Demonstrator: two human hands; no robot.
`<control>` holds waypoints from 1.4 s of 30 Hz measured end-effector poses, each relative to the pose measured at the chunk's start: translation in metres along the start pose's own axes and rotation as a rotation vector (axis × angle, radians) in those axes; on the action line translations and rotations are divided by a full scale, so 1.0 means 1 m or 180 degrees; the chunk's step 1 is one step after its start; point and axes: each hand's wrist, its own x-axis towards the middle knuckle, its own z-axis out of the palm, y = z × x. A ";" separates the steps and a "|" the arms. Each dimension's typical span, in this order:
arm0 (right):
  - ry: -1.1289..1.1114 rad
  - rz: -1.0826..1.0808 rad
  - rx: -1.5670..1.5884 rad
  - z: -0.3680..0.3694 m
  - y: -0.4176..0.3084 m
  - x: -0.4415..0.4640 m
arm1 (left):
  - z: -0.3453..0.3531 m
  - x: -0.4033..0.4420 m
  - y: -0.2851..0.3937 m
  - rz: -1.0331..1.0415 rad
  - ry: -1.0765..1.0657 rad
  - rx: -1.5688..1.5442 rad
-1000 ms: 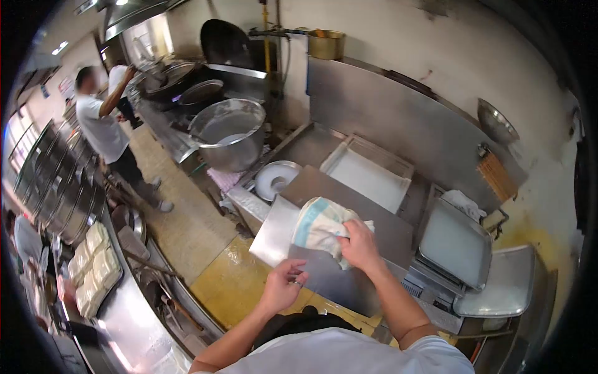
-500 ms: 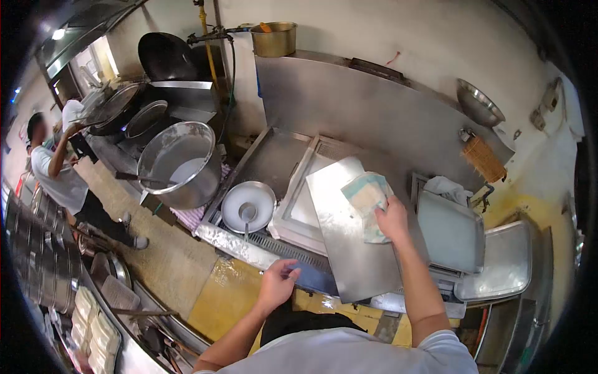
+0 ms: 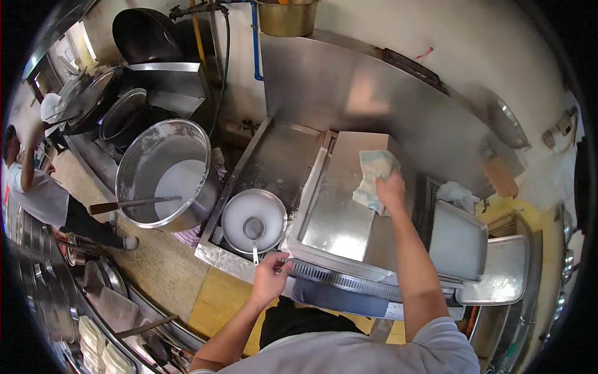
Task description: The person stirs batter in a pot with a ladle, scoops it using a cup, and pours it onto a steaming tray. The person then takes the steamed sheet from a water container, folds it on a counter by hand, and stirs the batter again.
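Observation:
My right hand (image 3: 390,192) is closed on a pale cloth (image 3: 375,177) with light blue patches. Cloth and hand are over a flat metal sheet (image 3: 339,206), which lies across a framed compartment of the steel counter. Whether the hand also grips the sheet's edge is hidden. My left hand (image 3: 271,278) hovers at the counter's front edge, fingers curved and apart with nothing in them. Close by it on the left, a ladle (image 3: 254,229) rests in a round bowl (image 3: 233,215) of whitish liquid, its handle pointing towards me.
A large metal pot (image 3: 143,199) holds whitish liquid and a wooden-handled tool (image 3: 118,206). Trays (image 3: 458,240) stand to the right beside a crumpled white cloth (image 3: 458,195). Stacked steamers (image 3: 47,287) are at lower left; a person (image 3: 40,193) stands by the woks.
The metal sheet, tilted up and overhanging the front edge before, now lies further back over the compartment. My right hand moved slightly away from me with the cloth. The view has shifted.

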 end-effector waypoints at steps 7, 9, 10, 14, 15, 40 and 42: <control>0.0291 0.0072 -0.0113 0.032 -0.005 0.011 | -0.010 0.023 0.006 -0.0110 -0.0157 -0.0014; 0.0306 0.0046 -0.0180 0.039 0.000 0.015 | -0.011 0.028 0.009 -0.0134 -0.0157 0.0046; 0.0313 0.0023 -0.0141 0.044 0.004 0.015 | -0.011 0.031 0.010 -0.0144 -0.0162 0.0075; 0.0099 0.0191 -0.0012 0.037 -0.009 0.005 | -0.011 0.039 0.008 -0.0182 -0.0206 0.0087; -0.0022 0.0300 0.0010 0.032 -0.014 0.003 | -0.011 0.041 0.011 -0.0161 -0.0222 0.0127; -0.0698 -0.0098 0.0954 0.058 0.064 -0.006 | 0.031 0.000 0.033 0.0215 -0.0311 0.0214; -0.0067 -0.0762 0.0726 0.033 0.062 -0.063 | 0.038 -0.023 0.017 0.0150 -0.0328 0.0151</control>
